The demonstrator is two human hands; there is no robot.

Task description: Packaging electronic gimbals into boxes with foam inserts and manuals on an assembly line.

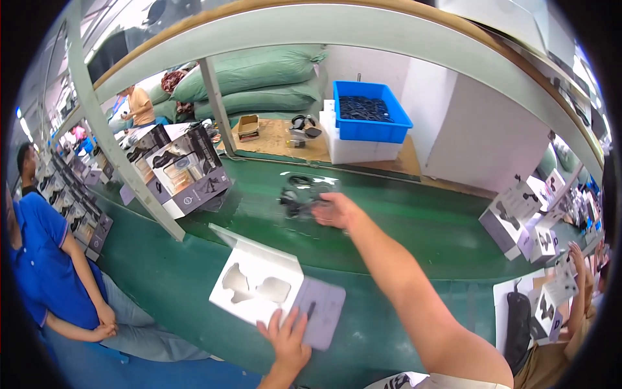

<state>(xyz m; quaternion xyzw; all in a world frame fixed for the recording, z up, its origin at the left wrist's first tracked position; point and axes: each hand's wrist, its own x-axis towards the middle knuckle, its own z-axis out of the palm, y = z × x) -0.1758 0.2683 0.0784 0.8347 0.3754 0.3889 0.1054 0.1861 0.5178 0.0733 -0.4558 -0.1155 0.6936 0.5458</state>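
My left hand [286, 342] lies with fingers apart on the grey-purple panel of an open white box [241, 305]. Shaped cutouts show in the box's white insert, and its lid stands tilted up on the far side. Across the green surface, my right arm reaches out. My right hand [335, 212] is closed at the right edge of a clear plastic tray [322, 189], with its fingers partly hidden. Black parts [297, 202], perhaps cables, sit inside this slightly blurred tray.
Printed boxes [184, 170] stand at the left behind a metal post [133, 149]; more boxes [512, 217] are at the right. Beyond the belt, a blue bin [372, 129] holds dark items. A person in a blue shirt [45, 259] sits at the left; another works at the right.
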